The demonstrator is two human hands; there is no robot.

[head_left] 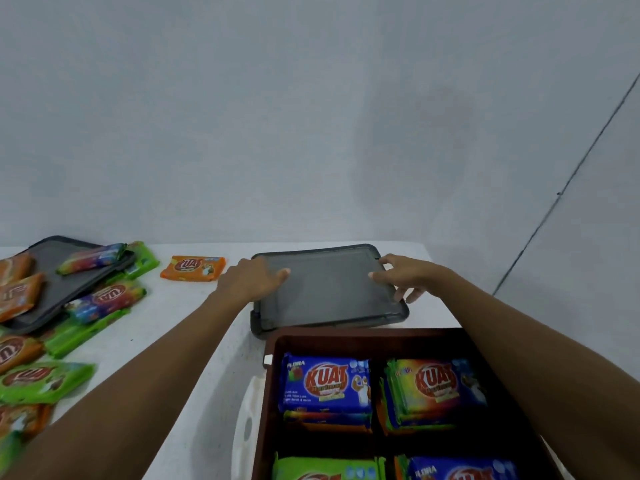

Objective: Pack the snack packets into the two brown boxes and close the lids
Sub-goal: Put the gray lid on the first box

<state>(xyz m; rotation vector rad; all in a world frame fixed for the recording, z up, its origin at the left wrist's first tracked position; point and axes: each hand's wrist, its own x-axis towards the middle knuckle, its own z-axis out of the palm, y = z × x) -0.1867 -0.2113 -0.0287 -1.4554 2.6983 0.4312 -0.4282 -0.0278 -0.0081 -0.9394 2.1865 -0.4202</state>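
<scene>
hands settle on the grey lid (329, 289) at both short edges, a hold that reads as readying it to be lifted level and brought over the brown box (367, 336). the right hand (401, 275) pinches the lid's right edge, thumb lying on top and the other fingers (403, 296) hooked round the rim, spread a little apart. the left hand (251, 280) lies across the left edge with its fingers stretched over the top surface; whether any curl underneath cannot be told. the lid rests on the white table (194, 323), directly between the two sets of fingertips, its near edge just behind the box's far wall. the box sits below both wrists, open, its compartments stacked with snack packets, a blue packet (325, 381) uppermost in one, which is likely why the lid comes next. beyond the left hand's knuckles an orange packet (193, 268) lies alone, and further out loose packets (45, 379) crowd a second dark lid (52, 268), apparently meant for the other box, which is out of view.
</scene>
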